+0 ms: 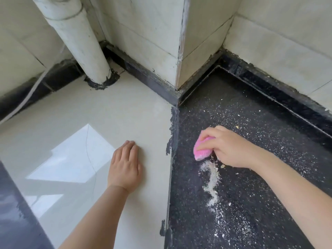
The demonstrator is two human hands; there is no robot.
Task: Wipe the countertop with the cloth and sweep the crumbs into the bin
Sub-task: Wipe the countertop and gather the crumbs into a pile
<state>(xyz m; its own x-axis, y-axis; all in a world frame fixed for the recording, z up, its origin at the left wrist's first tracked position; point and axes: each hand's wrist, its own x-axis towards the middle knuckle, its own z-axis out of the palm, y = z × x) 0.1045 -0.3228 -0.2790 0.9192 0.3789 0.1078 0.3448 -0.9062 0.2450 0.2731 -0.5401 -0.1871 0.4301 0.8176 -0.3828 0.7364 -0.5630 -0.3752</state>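
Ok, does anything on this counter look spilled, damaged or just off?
Yes. Pale crumbs lie spilled over the dark countertop, heaped in a wavy line just below the pink cloth gripped by the right hand. Dark sealant is smeared unevenly along the seam with the pale surface, where the left hand rests flat.

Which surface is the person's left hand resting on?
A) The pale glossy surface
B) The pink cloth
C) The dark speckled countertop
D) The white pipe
A: the left hand lies flat on the pale glossy surface, while the right hand holds the pink cloth.
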